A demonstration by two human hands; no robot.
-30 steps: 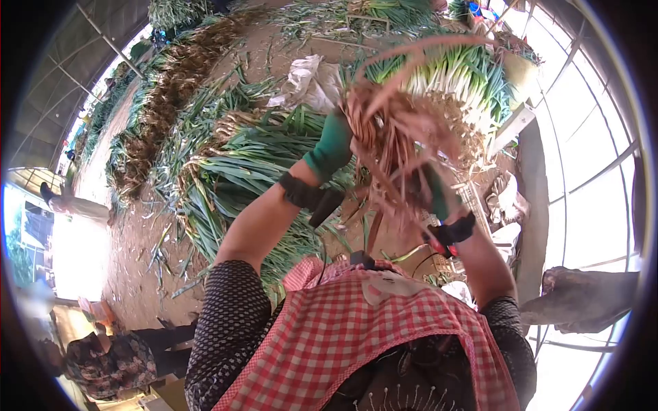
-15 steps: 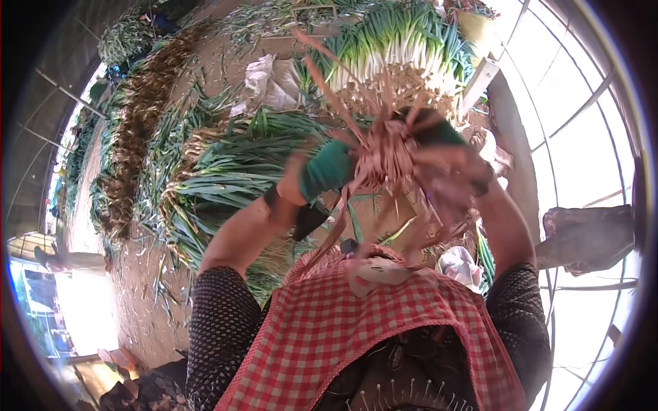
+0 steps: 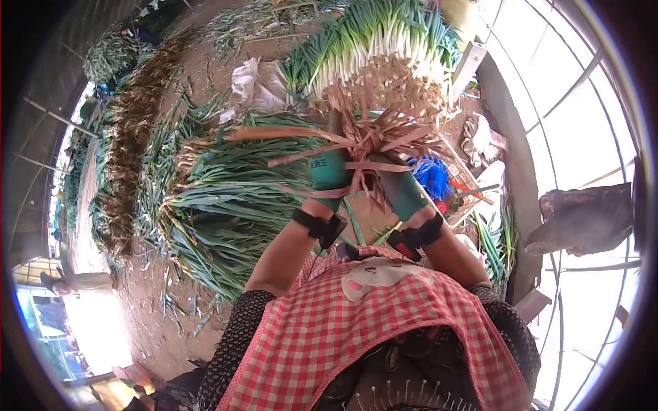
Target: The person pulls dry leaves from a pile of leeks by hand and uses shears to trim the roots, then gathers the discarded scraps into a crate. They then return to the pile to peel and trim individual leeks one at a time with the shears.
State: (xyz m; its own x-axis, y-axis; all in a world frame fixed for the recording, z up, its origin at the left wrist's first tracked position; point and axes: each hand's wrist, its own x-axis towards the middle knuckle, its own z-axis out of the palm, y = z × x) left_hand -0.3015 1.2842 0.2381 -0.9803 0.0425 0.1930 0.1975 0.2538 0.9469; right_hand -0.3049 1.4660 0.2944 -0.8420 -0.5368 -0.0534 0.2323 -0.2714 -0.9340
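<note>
A bundle of flat brown strips (image 3: pixel 370 140) is held up in front of my chest, its loose ends fanning out on all sides. My left hand (image 3: pixel 330 170), in a green glove with a grey palm, grips the bundle from the left. On the other side my right hand (image 3: pixel 403 188), gloved the same way, is closed at the lower right of the bundle. The strips cover most of the fingers of both hands. Dark bands with small boxes circle both wrists.
Leafy green onions (image 3: pixel 240 181) lie heaped at the left. A row of green onions with white stems (image 3: pixel 384 48) stands at the back. Blue ties (image 3: pixel 432 178) and a basket (image 3: pixel 458 161) are right of my hands. A white sack (image 3: pixel 253 82) lies behind the heap.
Both hands have come closer together beneath the bundle, and my right hand has moved left and down. The strips now spread more sideways. The blue ties and basket have come into sight.
</note>
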